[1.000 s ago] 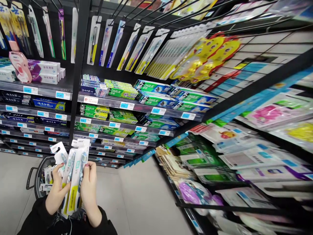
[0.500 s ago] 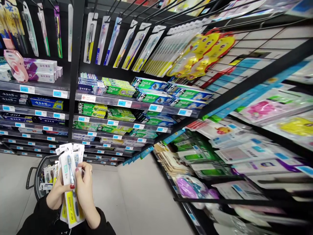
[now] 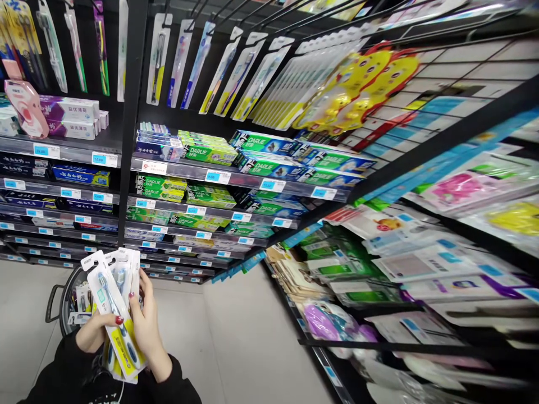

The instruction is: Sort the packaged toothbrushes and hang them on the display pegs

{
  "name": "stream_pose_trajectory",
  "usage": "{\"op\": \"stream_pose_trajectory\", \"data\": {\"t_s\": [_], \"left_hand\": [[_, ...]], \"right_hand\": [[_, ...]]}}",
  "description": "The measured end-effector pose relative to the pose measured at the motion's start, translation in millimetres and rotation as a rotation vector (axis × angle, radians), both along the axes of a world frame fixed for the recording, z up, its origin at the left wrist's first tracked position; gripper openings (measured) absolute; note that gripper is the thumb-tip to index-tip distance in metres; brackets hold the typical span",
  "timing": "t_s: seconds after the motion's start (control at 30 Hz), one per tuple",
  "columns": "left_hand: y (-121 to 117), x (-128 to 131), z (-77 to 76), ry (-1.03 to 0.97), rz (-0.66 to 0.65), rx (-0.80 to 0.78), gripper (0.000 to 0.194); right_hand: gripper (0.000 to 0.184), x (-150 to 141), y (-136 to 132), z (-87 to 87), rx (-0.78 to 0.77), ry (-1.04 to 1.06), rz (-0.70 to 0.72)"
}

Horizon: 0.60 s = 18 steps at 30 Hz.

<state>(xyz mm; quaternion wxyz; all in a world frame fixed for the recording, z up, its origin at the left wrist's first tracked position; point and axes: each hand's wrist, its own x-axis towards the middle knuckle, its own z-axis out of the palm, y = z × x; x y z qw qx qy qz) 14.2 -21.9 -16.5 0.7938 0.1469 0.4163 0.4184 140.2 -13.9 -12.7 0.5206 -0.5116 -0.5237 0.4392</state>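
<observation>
Several packaged toothbrushes (image 3: 113,306) are fanned out between my two hands, their white and yellow cards facing me. My left hand (image 3: 93,332) is closed on the front pack, its thumb pressed across the clear blister. On the other side, my right hand (image 3: 146,320) grips the packs behind, fingers wrapped round their edge and thumb on the front. A blue-and-white toothbrush shows in the front pack, which leans to the left. Below and behind my left hand stands a dark basket (image 3: 63,306) with more packaged items, partly covered by my hands.
Shelves ahead carry Darlie toothpaste boxes (image 3: 269,165). Packaged toothbrushes (image 3: 256,78) hang from hooks above, beside yellow duck-shaped packs (image 3: 362,84). A pink item (image 3: 27,109) stands at the left. On the right, a slanting rack holds bagged goods (image 3: 404,258). Pale floor (image 3: 219,336) lies below.
The front toothbrush pack has tilted to the left and the packs have fanned apart, showing more of those behind. My right hand's fingers have moved round the edge of the rear packs.
</observation>
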Motion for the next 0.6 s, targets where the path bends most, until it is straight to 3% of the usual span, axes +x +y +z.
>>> {"op": "stream_pose_trajectory", "data": {"t_s": [0.17, 0.37, 0.47, 0.6], "left_hand": [[1.7, -1.5, 2.3, 0.022, 0.122, -0.051, 0.059], [3.3, -3.1, 1.5, 0.064, 0.046, -0.013, 0.062], [4.6, -0.7, -2.7, -0.027, 0.028, -0.003, 0.062], [5.7, 4.2, -7.9, -0.147, -0.011, 0.013, 0.066]], "right_hand": [[0.05, -3.6, 1.6, 0.9, -0.01, 0.027, 0.027], [0.034, -6.3, 7.3, -0.8, -0.042, -0.059, 0.181], [0.029, -8.4, 9.3, -11.1, -0.05, -0.034, 0.076], [0.035, -10.3, 7.4, -22.4, -0.065, 0.059, -0.085]]}}
